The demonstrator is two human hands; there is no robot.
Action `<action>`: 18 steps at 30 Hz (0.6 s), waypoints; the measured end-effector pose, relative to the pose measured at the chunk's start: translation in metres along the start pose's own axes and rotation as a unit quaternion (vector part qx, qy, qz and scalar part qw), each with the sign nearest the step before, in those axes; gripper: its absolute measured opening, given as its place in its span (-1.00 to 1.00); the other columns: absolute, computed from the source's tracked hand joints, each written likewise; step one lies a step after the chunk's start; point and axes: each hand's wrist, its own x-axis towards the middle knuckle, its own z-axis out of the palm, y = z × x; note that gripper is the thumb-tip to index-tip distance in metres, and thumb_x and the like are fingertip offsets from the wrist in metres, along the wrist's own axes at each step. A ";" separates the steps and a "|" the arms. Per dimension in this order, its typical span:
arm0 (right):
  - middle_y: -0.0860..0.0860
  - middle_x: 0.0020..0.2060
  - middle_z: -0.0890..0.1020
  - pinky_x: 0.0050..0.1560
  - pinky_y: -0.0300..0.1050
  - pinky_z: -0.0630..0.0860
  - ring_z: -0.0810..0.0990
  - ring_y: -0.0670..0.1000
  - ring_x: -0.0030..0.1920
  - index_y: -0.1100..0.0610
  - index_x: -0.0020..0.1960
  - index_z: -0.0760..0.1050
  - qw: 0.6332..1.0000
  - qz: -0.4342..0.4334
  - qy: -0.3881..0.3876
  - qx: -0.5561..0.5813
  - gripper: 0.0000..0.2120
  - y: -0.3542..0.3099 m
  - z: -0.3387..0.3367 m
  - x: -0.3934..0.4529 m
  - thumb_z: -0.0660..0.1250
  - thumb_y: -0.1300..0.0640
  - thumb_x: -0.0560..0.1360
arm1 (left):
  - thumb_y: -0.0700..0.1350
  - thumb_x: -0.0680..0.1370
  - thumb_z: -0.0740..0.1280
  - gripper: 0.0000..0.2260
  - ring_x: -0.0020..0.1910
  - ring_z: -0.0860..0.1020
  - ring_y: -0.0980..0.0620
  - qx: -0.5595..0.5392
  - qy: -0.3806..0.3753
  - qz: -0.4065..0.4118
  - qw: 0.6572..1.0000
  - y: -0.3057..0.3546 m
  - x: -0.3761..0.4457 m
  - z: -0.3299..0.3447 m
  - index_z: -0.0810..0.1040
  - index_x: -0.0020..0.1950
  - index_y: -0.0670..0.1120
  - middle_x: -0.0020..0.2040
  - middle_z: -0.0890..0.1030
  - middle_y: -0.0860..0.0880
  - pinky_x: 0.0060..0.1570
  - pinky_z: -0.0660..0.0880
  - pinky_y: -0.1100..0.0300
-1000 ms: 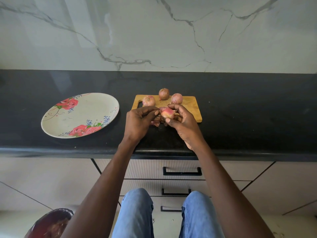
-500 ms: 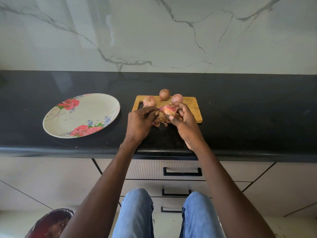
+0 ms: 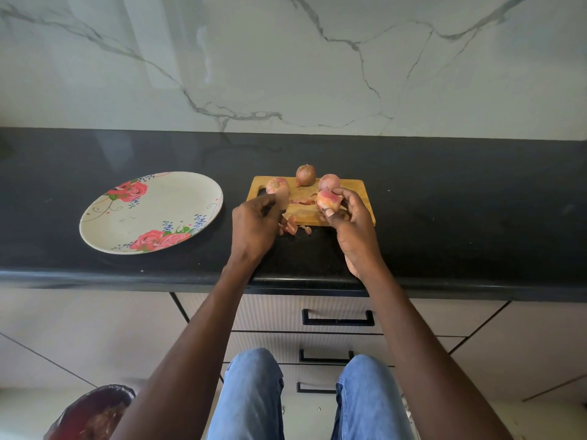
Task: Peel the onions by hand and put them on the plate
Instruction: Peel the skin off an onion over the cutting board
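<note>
My right hand grips a partly peeled onion just above the wooden cutting board. My left hand is a short way to its left with fingers curled. It pinches a thin reddish strip of peel that runs toward the onion. Three unpeeled onions stay at the back of the board: one at the left, one behind the edge, one at the right. The floral plate lies on the counter to the left with no onion on it.
Loose peel scraps lie on the black counter at the board's front edge. A marble wall rises behind. Below the counter are drawers with black handles, my knees in jeans, and a dark red object on the floor.
My hands have drawn apart: the left moved left off the onion, the right lifted the onion slightly up and to the right.
</note>
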 end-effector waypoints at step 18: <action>0.05 0.24 0.63 0.20 -0.12 0.58 0.61 -0.02 0.25 0.08 0.28 0.53 0.998 -0.015 -0.040 0.050 -0.59 -0.010 -0.004 -0.009 0.46 0.35 0.49 | -0.10 0.56 0.46 -0.75 0.06 0.61 0.17 -0.029 -0.071 0.096 0.992 -0.003 0.001 -0.002 0.67 0.24 -0.08 0.19 0.63 0.07 -0.05 0.51 0.38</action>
